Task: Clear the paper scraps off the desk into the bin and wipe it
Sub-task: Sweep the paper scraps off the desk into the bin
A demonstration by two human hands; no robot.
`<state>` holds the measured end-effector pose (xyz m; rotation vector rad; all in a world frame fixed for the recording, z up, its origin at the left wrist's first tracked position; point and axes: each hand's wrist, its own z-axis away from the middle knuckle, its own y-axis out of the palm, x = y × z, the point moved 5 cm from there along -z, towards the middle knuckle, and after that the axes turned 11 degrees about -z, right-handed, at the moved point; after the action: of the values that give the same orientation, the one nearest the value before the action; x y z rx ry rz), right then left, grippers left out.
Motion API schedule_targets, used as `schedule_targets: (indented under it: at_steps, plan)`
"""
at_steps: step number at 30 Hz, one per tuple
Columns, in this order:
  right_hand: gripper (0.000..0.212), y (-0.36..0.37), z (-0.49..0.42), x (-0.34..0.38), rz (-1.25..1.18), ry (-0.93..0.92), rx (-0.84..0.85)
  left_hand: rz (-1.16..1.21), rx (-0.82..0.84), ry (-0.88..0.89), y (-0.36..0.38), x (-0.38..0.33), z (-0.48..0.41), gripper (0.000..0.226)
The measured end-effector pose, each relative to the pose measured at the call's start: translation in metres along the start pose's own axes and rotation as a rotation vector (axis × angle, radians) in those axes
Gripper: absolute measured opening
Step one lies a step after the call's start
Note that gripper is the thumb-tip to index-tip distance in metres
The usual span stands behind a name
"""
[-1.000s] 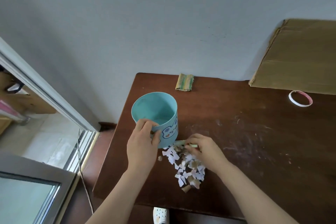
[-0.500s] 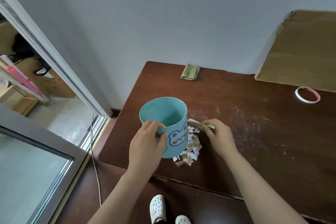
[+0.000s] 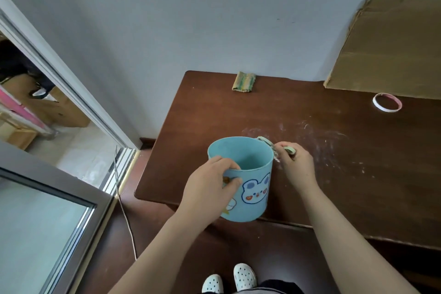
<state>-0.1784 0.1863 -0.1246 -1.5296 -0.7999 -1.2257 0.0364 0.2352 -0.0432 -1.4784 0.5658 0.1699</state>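
Observation:
A light blue bin (image 3: 253,198) with a bear picture hangs at the front edge of the brown desk (image 3: 334,174), its rim about level with the desktop. My left hand (image 3: 210,188) grips the bin's near rim, thumb outside and fingers inside. My right hand (image 3: 296,164) rests on the desk just right of the bin and holds a pale green strip-like tool (image 3: 265,140) whose end reaches the bin's rim. A few white paper scraps (image 3: 276,156) show between the tool and the bin. The rest of the pile is hidden behind the bin.
A folded yellow-green cloth (image 3: 243,81) lies at the desk's back edge by the wall. A tape ring (image 3: 387,102) and a leaning cardboard sheet (image 3: 393,50) are at the back right. White smears mark the desktop. A cable (image 3: 124,210) and a sliding door frame (image 3: 71,83) are on the left.
The bin has come off the desktop to its front edge. My right hand has swept the scraps with the green tool toward the bin. The pile is no longer in view.

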Motion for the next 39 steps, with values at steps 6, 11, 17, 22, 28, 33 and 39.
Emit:
schedule_targets:
  at_steps: [6, 11, 17, 22, 28, 33, 39]
  plan:
    - [0.015, 0.011, 0.024, 0.008, -0.029, 0.021, -0.048, 0.004, 0.132, 0.079, -0.010, 0.011, 0.018, 0.003]
    - [0.012, 0.017, 0.046, 0.006, -0.046, 0.054, -0.092, -0.035, 0.299, 0.150, -0.005, 0.023, 0.035, 0.004]
    - [0.009, 0.022, 0.062, 0.000, -0.052, 0.073, -0.100, -0.048, 0.461, 0.138, 0.007, 0.036, 0.057, 0.008]
    - [0.009, 0.018, 0.067, 0.001, -0.010, 0.046, -0.074, -0.082, 0.600, 0.102, 0.027, 0.041, 0.070, 0.010]
    - [0.010, 0.005, 0.069, -0.004, 0.025, 0.046, -0.057, -0.098, 0.706, 0.036, 0.055, 0.045, 0.081, 0.008]
    - [0.010, 0.004, 0.076, -0.013, 0.052, 0.060, -0.019, -0.096, 0.789, -0.029, 0.081, 0.044, 0.085, 0.014]
    - [0.011, 0.000, 0.083, -0.012, 0.092, -0.009, -0.006, -0.101, 0.842, -0.103, 0.103, 0.042, 0.079, 0.015]
